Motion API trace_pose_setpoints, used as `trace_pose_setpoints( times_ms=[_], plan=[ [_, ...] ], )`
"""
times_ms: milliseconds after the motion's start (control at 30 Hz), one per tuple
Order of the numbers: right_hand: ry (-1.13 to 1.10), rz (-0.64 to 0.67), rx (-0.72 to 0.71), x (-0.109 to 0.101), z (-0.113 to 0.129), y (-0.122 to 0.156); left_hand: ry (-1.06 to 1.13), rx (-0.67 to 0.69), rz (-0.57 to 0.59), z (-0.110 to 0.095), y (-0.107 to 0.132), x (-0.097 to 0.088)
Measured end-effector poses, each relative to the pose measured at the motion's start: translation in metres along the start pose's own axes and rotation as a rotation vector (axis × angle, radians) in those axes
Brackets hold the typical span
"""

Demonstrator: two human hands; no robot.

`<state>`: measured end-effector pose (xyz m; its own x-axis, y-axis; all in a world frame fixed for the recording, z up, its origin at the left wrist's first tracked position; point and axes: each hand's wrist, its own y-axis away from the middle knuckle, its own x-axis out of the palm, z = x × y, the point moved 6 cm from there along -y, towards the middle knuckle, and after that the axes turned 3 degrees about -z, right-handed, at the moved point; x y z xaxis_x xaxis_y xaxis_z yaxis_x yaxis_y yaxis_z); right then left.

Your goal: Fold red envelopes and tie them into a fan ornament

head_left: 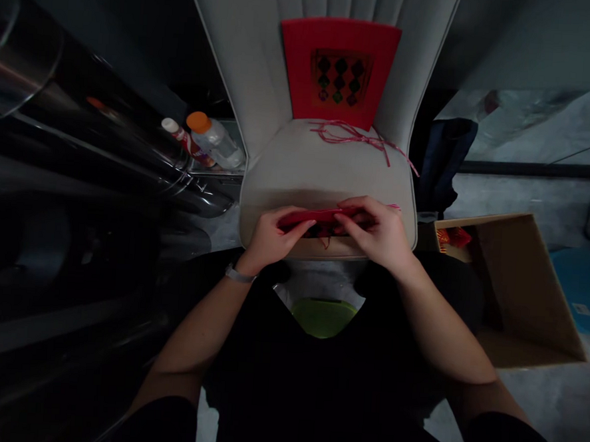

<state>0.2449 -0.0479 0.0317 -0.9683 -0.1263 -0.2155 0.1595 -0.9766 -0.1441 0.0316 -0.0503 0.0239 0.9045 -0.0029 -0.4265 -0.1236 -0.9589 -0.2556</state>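
Head view: the person sits facing a beige upholstered chair [328,173], working over the front edge of its seat. The left hand [278,238] and right hand [374,234] both grip a narrow folded red piece [315,217], probably card or stiff fabric, held level just above the seat's front edge. The left fingers [300,220] are closed on its near end and the right fingers [358,211] are curled over its top, so neither hand is released. A dark patterned part and a short red thread show under the hands, too dark to make out. A red card with a diamond pattern [338,70] leans upright against the chair back, its lower edge at the seat. A loose red-and-pink cord [355,138] lies on the seat just in front of it. Left of the chair are a bottle with an orange cap [214,139] and a smaller white-capped bottle [179,137], beside shiny metal tubing [81,121]. To the right, an open cardboard box [521,288] holds red tassels [454,239].
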Motion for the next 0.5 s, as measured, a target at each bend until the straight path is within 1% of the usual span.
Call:
trace_pose_setpoints(
  times_ms=[100, 200, 333, 367, 433, 500],
  plan=[
    [-0.027, 0.001, 0.033, 0.000, -0.002, 0.000, -0.006, -0.035, 0.030, 0.002, 0.000, 0.000],
    [-0.058, 0.001, 0.078, 0.000, -0.006, -0.001, -0.010, -0.042, 0.055, 0.002, 0.000, 0.001],
    [-0.142, 0.033, 0.152, 0.007, -0.014, -0.003, -0.002, -0.063, 0.069, 0.002, 0.001, 0.002],
    [-0.160, 0.008, 0.148, 0.008, -0.014, -0.003, 0.009, -0.082, 0.057, 0.003, 0.001, 0.002],
    [-0.137, -0.107, 0.087, 0.006, -0.011, -0.004, 0.049, -0.149, 0.002, 0.010, -0.001, 0.001],
    [-0.031, -0.241, -0.006, 0.002, -0.004, -0.002, 0.147, -0.246, -0.099, 0.022, -0.004, -0.003]
  ],
)
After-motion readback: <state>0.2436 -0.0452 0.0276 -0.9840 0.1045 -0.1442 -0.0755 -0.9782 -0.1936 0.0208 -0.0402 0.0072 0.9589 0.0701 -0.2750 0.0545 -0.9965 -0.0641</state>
